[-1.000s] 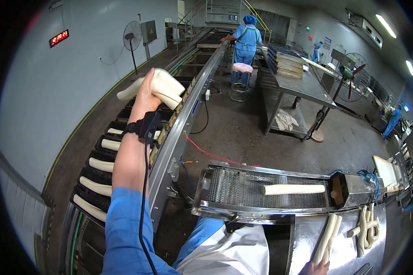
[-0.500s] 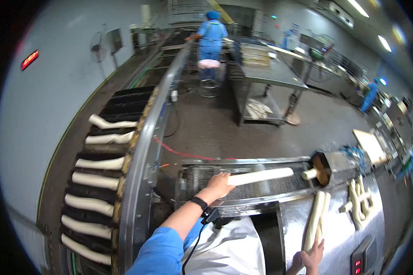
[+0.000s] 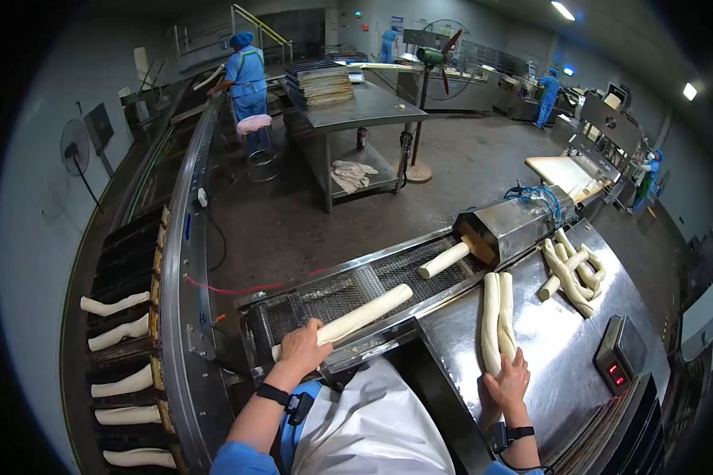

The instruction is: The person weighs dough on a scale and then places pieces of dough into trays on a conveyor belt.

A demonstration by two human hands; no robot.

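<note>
On the mesh conveyor lies a long pale dough roll point(image 3: 368, 313), and my left hand point(image 3: 301, 348) is closed over its near left part. The roll's end pokes out past that hand. On the steel table, my right hand point(image 3: 509, 384) curls round the near end of a dough strip point(image 3: 508, 313). A second dough strip point(image 3: 490, 321) lies beside it, touching. Behind them, another dough roll point(image 3: 445, 260) sticks out of the metal machine outlet point(image 3: 499, 233) onto the mesh.
Tangled dough strips point(image 3: 566, 273) lie on the steel table point(image 3: 451, 332), near a scale with a red display point(image 3: 616, 372). At left, a tray line point(image 3: 127, 348) carries several dough pieces behind a metal rail point(image 3: 181, 317). A co-worker point(image 3: 248, 79) stands farther along it.
The view has swung right. My left hand and its dough roll are nearer the conveyor's left end. More dough shows at the machine outlet. My right hand stays at the strips' near end.
</note>
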